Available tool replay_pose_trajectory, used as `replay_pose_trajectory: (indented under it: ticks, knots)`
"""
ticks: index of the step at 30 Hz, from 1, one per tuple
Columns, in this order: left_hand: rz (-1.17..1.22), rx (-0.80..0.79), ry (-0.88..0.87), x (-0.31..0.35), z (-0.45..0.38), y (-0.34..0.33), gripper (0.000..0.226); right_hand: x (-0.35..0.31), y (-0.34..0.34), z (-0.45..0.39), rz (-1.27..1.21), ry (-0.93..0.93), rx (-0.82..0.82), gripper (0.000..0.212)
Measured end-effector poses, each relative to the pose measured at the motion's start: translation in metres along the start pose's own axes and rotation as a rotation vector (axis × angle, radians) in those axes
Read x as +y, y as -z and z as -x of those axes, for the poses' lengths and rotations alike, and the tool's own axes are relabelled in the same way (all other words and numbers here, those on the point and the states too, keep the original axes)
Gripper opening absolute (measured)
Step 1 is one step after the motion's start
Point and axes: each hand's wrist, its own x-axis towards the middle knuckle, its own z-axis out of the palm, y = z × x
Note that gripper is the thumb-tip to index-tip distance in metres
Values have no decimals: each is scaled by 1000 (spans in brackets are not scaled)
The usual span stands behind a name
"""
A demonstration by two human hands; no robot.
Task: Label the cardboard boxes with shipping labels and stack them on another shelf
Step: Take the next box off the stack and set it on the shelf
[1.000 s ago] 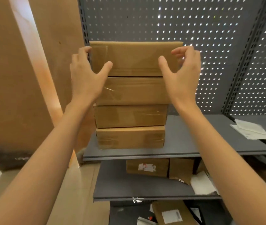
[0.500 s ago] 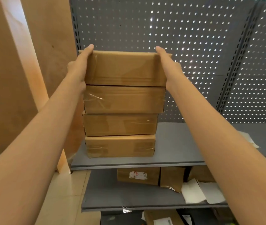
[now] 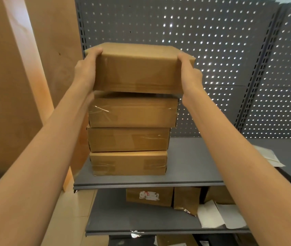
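Note:
A stack of brown taped cardboard boxes stands on the grey shelf. The top box is lifted and tilted toward me, a gap showing under its near edge. My left hand grips its left side, fingers curled over the top corner. My right hand grips its right side. Below it sit the second box, the third box and the bottom box. No label shows on their near faces.
A grey pegboard panel backs the shelf, a wooden board stands at the left. Papers lie at the shelf's right. The lower shelf holds a labelled box, other boxes and white sheets.
My hands closed on the top box's sides and raised it off the stack, tilting it toward me. The camera came closer to the shelf.

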Motion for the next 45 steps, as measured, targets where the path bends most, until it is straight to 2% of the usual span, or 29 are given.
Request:
replay_pose_trajectory:
  ticks: [7,14,23,26,31,40,45]
  knots:
    - [80,2,-158,11,14,-21,43,-8,16,2,-91,177,79,49]
    - [90,-57,-229,3,27,-44,29,-1,41,3,-135,227,163,45]
    - [98,-88,-195,-16,53,-113,40,19,112,-15,-173,209,242,46]
    - [106,-77,-174,-22,65,-145,44,23,143,-27,-171,201,238,41]
    - [140,-67,-106,-30,82,-196,53,27,193,-51,-162,175,212,46]
    - [93,14,-60,-65,104,-261,46,52,252,-90,-141,86,180,44]
    - [75,53,-2,-94,111,-271,44,78,263,-97,-121,37,149,27]
